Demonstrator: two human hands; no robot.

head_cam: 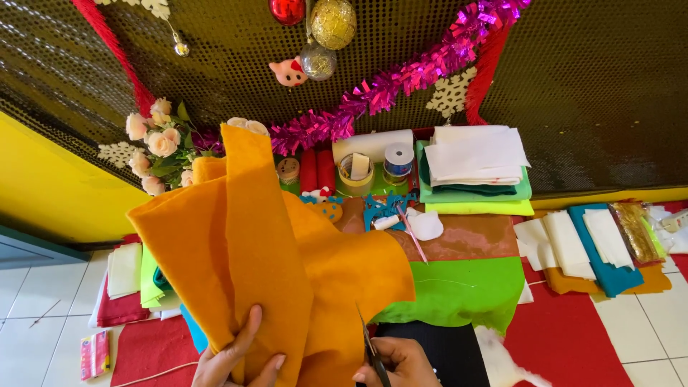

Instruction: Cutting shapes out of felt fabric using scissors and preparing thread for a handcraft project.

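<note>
**Orange felt held up, scissors at its lower edge**

At far left I see a small pink packet [94, 354] on the white tiles, then a stack of folded cream, red and lime felt pieces [129, 287]. Behind them stands a bunch of pale artificial roses [154, 143]. My left hand [236, 358] pinches the orange felt sheet [265, 265] from below, thumb in front, fingers curled closed on the fabric. The felt is soft, matte and fuzzy, folded into tall drooping flaps; its long axis runs upright, top edge pointing away from me toward the tinsel [401, 79]. Just right, my right hand [401, 364] grips dark scissors [368, 344], fingers wrapped in the handles, slim blades pointing up and slightly left, touching the felt's lower edge. Further right lie green felt [466, 290], tape rolls [398, 159] and stacked white sheets [476, 154].
</note>
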